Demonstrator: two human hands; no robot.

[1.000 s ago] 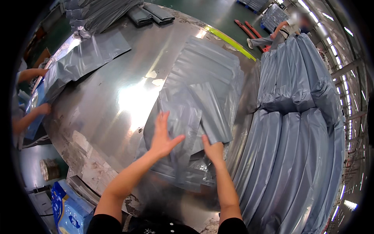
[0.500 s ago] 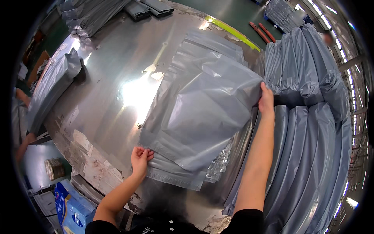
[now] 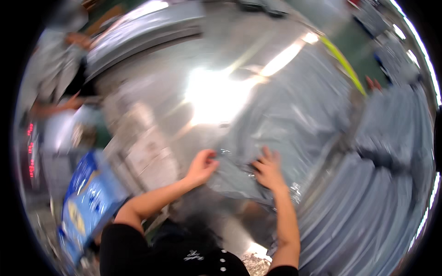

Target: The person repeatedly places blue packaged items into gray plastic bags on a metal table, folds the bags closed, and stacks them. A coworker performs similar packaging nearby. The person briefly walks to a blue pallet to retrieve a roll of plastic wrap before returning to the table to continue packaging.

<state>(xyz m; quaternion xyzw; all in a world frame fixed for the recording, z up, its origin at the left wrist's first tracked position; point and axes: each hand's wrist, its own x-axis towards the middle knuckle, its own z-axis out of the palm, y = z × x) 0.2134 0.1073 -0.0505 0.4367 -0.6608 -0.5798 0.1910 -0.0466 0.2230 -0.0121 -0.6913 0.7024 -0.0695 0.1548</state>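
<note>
A loose stack of grey plastic bags (image 3: 294,115) lies on the metal table before me, its layers a little out of line. My right hand (image 3: 269,169) rests palm down on the near part of the top bag, fingers spread. At the stack's near left edge is my left hand (image 3: 201,168), its fingers curled in toward the thumb. Motion blur hides whether any film is caught between them.
Folded grey bags in thick rows (image 3: 359,216) crowd the right side. A long grey bundle (image 3: 147,37) lies at the far left edge, near another person (image 3: 60,69). A blue printed package (image 3: 92,198) stands at lower left; yellow tape (image 3: 343,64) marks the table's far edge.
My right hand has let go of the top bag's right edge and come left and nearer, onto the stack. The bag now lies flatter. The whole view has swung left and is blurred.
</note>
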